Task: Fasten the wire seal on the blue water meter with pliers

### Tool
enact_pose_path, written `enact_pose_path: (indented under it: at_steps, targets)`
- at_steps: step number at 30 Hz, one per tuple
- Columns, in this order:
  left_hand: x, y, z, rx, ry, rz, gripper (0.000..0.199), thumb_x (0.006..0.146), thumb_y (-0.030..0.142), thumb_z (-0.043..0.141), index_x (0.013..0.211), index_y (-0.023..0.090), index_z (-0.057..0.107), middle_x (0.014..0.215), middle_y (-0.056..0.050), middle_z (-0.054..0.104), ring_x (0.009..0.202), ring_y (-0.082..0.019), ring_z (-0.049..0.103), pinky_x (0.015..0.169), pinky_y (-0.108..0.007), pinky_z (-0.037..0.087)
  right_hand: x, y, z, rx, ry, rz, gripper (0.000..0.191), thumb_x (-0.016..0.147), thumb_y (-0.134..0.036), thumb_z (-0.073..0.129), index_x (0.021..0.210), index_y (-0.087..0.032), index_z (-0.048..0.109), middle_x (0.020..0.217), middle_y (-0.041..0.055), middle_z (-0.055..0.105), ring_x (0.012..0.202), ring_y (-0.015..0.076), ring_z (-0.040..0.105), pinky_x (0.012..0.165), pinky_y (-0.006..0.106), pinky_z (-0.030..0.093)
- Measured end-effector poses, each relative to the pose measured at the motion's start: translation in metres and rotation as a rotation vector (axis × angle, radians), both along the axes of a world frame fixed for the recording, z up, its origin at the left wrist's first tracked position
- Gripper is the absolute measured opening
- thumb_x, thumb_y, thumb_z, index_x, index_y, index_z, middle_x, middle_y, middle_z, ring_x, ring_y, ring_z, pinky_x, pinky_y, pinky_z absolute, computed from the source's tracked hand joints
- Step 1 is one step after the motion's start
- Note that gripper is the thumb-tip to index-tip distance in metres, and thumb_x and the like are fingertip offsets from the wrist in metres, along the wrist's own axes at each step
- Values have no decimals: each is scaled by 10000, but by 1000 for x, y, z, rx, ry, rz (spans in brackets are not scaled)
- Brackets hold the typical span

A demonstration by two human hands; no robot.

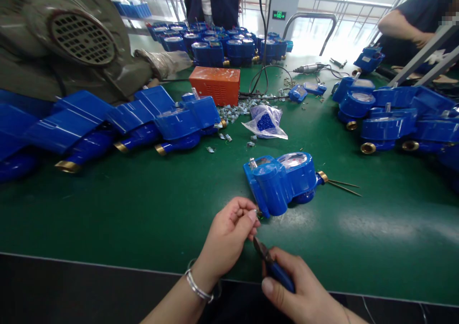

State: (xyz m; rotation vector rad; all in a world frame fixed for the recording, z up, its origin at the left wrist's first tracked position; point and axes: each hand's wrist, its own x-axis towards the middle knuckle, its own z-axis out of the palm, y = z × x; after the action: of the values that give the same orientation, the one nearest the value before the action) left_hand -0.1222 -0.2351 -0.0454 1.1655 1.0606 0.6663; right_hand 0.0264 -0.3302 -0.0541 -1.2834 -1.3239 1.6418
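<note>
A blue water meter [299, 176] lies on the green table in front of me. Two thin brass-coloured wires [344, 186] extend from beside the brass fitting at its right end. My left hand [233, 231] is at the meter's lower left corner, thumb and fingers pinched on a small pale piece [256, 212], mostly hidden by the fingertips. Below it, my right hand [297, 283] grips cutting pliers [274, 266] with blue handles. Their jaw tips point up toward the left fingertips, just short of them.
More blue meters [182, 123] line the left, with others [390, 123] at right and several at the back. Beyond my meter are a bag of blue bits [265, 121], scattered small clear pieces [236, 111], an orange box [215, 85] and a large blower [82, 37]. Two people stand across the table.
</note>
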Motion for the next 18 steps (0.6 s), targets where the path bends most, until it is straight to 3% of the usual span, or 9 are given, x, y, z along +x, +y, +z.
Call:
enact_pose_path:
  at_steps: [4, 6, 8, 11, 13, 15, 18]
  targets:
    - [-4, 1, 0, 214, -32, 240, 179, 872, 344, 475, 935, 177, 458, 762, 8, 544, 656, -78, 527, 622, -204, 456, 5, -3, 0, 26, 18, -29, 508, 862, -580, 495, 812, -74, 494, 688, 26, 408, 632, 77, 359, 592, 156, 271]
    - [-10, 19, 2, 328, -75, 409, 177, 869, 347, 484, 954, 195, 451, 773, 11, 544, 651, -85, 532, 617, -214, 463, 7, -6, -2, 24, 41, -47, 509, 862, -583, 500, 825, -75, 496, 694, 30, 402, 635, 78, 361, 593, 156, 277]
    - [-19, 49, 4, 435, 11, 489, 215, 859, 378, 491, 987, 208, 463, 802, 3, 550, 667, -101, 543, 629, -235, 479, 9, -9, -5, -1, 76, -71, 508, 860, -583, 516, 842, -76, 495, 688, 28, 388, 618, 73, 347, 577, 153, 277]
    - [-32, 104, 10, 536, 395, 359, 369, 798, 440, 548, 1068, 189, 542, 904, -49, 574, 764, -158, 571, 746, -332, 504, 9, -16, -11, -46, 161, -181, 502, 853, -581, 545, 875, -84, 482, 694, 25, 365, 598, 66, 338, 549, 147, 280]
    - [-35, 126, 14, 567, 512, 315, 506, 691, 401, 670, 1143, 190, 582, 1097, -95, 541, 1013, -245, 539, 980, -454, 403, 9, -20, -15, -56, 213, -283, 496, 844, -575, 564, 893, -91, 470, 710, 26, 360, 588, 64, 341, 531, 146, 283]
    - [-30, 126, 19, 603, 548, 298, 597, 688, 402, 675, 1239, 214, 542, 1280, -107, 441, 1209, -288, 418, 1090, -480, 278, 11, -23, -18, -36, 224, -388, 490, 837, -566, 579, 904, -94, 466, 728, 32, 366, 593, 70, 356, 528, 150, 296]
    - [-14, 91, 22, 525, 402, 252, 572, 825, 491, 506, 1347, 284, 395, 1388, -68, 362, 1249, -230, 407, 1049, -410, 374, 22, -23, -22, 14, 162, -514, 478, 849, -545, 575, 991, -100, 475, 780, 52, 408, 633, 92, 396, 551, 162, 348]
